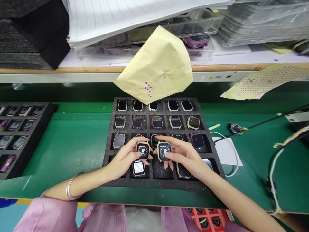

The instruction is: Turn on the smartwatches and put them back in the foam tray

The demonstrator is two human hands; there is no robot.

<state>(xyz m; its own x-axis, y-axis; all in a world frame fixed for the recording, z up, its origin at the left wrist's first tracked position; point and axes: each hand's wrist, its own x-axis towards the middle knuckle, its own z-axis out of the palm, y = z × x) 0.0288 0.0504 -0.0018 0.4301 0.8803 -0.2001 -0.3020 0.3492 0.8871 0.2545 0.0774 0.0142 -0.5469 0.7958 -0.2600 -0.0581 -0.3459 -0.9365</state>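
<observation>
My left hand (131, 153) is closed around a smartwatch case (143, 150) with a lit dial, its thumb on the lower part of the screen. Beside it, my right hand (180, 151) grips a second smartwatch (164, 151), lit the same way, thumb at its lower right. Both are held above a black foam tray (159, 182) whose compartments hold several strapless watch cases, some with light frames, some purple. Just below my left hand, a watch with a white lit screen (138, 168) lies in its compartment. My forearms and hands cover some compartments.
Another foam tray (31, 137) with watch cases stands at the left. At the right lie a white paper (227, 151), cables and a pale green stick (214, 127). A yellow paper (156, 67) hangs from the shelf over the tray's back. A red tray (210, 220) shows below the table edge.
</observation>
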